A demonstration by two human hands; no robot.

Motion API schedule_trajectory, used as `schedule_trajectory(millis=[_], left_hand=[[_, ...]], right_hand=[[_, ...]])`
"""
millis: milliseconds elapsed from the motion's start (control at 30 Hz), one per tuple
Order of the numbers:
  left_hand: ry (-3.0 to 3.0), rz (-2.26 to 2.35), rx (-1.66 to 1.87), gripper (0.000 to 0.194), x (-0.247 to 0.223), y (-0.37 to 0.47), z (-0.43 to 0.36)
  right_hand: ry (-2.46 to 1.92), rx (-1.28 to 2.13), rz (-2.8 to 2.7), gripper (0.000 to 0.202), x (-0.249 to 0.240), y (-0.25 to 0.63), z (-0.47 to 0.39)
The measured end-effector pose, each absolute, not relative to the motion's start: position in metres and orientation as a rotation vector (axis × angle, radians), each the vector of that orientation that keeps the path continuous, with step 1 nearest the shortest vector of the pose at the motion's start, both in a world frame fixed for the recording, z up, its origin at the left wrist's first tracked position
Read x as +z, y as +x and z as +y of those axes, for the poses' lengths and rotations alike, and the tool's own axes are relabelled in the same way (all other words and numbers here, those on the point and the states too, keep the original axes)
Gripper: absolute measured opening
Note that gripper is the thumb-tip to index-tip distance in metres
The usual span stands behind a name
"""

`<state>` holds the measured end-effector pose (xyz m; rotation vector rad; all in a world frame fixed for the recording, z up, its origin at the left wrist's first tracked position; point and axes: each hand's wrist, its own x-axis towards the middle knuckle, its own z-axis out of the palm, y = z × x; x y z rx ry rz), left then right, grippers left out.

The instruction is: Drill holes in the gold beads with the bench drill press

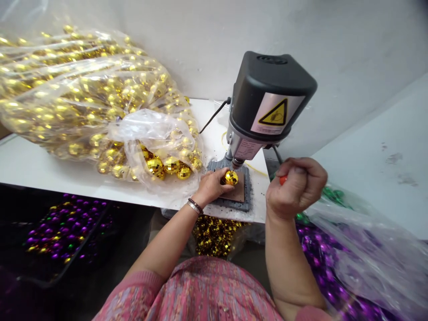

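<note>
One gold faceted ball [231,178]: under the drill press [272,91], pinched between the left hand's [211,186] thumb and fingers. Right hand [291,189]: closed around the lever's red knob [283,179]. Stage, apparently: positioned for drilling; steady hold required.

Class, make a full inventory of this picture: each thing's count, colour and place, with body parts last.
Drill press: one, black and grey, on table
Knob: one, orange, in right hand
Ball: one, gold, in left hand
Board: one, brown, under ball
Bag: one, clear, gold balls inside, table's left
Cord: one, black, behind press
Table: one, white, centre
Wall: pale, behind
Gold pieces: many, below table
Mixed balls: many, mostly purple, lower left
Purple pieces: many, lower right
Green pieces: several, right
Bracelets: left wrist
Hands: two, left, right
</note>
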<state>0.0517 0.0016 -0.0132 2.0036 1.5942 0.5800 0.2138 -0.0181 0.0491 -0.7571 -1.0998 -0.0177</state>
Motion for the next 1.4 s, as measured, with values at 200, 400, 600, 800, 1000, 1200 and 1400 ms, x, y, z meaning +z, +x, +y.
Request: schedule_trajectory(millis=[200, 400, 600, 800, 1000, 1200, 1400], left_hand=[[2.012, 1.590, 0.577, 0.057, -0.010, 0.053, 0.000], [1.944, 1.559, 0.621, 0.068, -0.013, 0.049, 0.000], [1.891, 1.349, 0.774, 0.061, -0.017, 0.035, -0.022], [2.021, 1.170, 0.737, 0.067, -0.010, 0.002, -0.055], [1.746, 1.929, 1.157, 0.026, -0.005, -0.039, -0.038], [1.670, 2.352, 1.052, 0.060, -0.007, -0.058, -0.018], [1.665, 2.311, 1.032, 0.061, -0.013, -0.055, -0.008]], right_hand=[[-0.720, -0.050, -1.064, 0.012, 0.050, 0.211, -0.016], [-0.668, 0.011, -1.092, 0.016, 0.122, 0.216, 0.005], [-0.657, 0.189, -1.106, 0.016, 0.151, 0.227, 0.037], [-0.712, 0.275, -1.053, 0.016, 0.153, 0.225, 0.030], [-0.745, 0.292, -1.033, 0.017, 0.153, 0.225, 0.027], [-0.738, 0.250, -1.086, 0.021, 0.149, 0.225, 0.026], [-0.666, 0.254, -1.091, 0.018, 0.148, 0.227, 0.029]])
